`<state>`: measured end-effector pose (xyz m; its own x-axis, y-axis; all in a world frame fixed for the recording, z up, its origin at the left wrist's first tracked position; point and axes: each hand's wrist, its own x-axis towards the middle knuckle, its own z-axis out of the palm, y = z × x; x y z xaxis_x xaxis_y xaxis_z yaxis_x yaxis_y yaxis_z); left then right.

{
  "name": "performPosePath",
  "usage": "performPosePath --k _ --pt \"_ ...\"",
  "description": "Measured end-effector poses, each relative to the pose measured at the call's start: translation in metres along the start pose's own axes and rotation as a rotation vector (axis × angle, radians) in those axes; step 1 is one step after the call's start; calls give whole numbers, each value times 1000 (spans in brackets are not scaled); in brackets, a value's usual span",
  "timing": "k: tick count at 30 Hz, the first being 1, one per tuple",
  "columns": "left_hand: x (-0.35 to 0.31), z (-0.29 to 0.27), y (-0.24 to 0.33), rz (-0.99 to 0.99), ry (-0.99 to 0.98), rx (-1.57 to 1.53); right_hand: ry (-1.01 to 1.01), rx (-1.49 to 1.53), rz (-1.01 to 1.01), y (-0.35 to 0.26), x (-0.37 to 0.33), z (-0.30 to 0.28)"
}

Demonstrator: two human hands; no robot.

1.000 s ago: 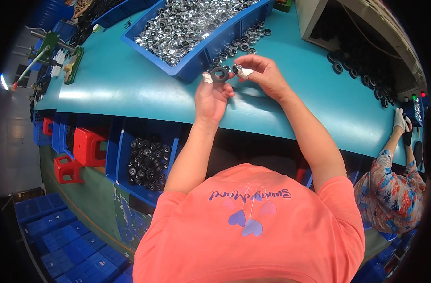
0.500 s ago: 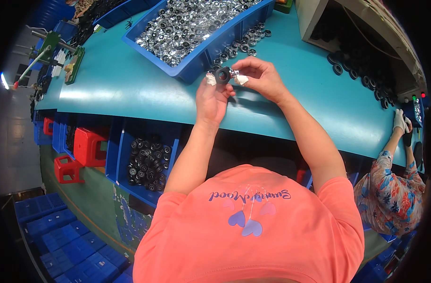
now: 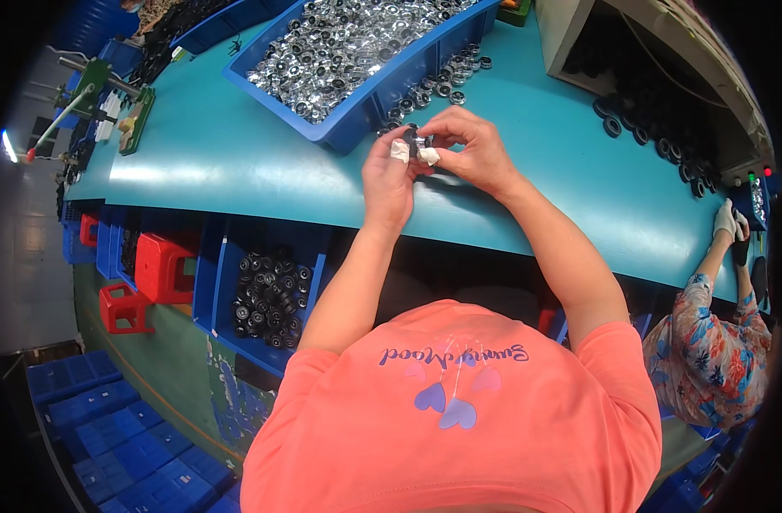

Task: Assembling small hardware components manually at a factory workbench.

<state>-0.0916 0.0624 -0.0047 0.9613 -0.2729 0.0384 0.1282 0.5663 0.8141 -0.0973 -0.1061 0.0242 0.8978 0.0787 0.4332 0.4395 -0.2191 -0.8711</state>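
Over the front of the teal table, my two hands meet just below the corner of a blue bin. My left hand [image 3: 388, 186] pinches a black ring [image 3: 410, 142], which is turned nearly edge-on. Against its right side my right hand [image 3: 475, 152] grips a shiny silver wheel hub [image 3: 424, 144], its thumb and fingers closed round it. Ring and hub touch; how deep one sits in the other cannot be made out. White tape wraps a digit on each hand.
The blue bin [image 3: 339, 135] holds a heap of silver hubs; several more lie beside it. Black rings [image 3: 611, 126] lie at the right by a box-like shelf. Below the table edge, a blue crate holds assembled wheels [image 3: 271, 295]. A co-worker [image 3: 707, 350] sits at far right; red stools [image 3: 164, 267] stand left.
The black ring has turned from facing the camera to nearly edge-on. My hands have drawn together, the hub now pressed against the ring.
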Motion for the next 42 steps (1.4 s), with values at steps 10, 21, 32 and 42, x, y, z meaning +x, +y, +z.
performPosePath --k 10,21,32,42 --pt "-4 5 -4 75 42 214 -102 233 148 -1 -1 0" --pt "-9 15 3 132 83 350 -184 231 307 11 -6 1" --pt "1 6 11 113 49 392 -36 21 257 5 -6 11" --pt "7 7 11 47 80 534 3 304 399 12 -5 10"
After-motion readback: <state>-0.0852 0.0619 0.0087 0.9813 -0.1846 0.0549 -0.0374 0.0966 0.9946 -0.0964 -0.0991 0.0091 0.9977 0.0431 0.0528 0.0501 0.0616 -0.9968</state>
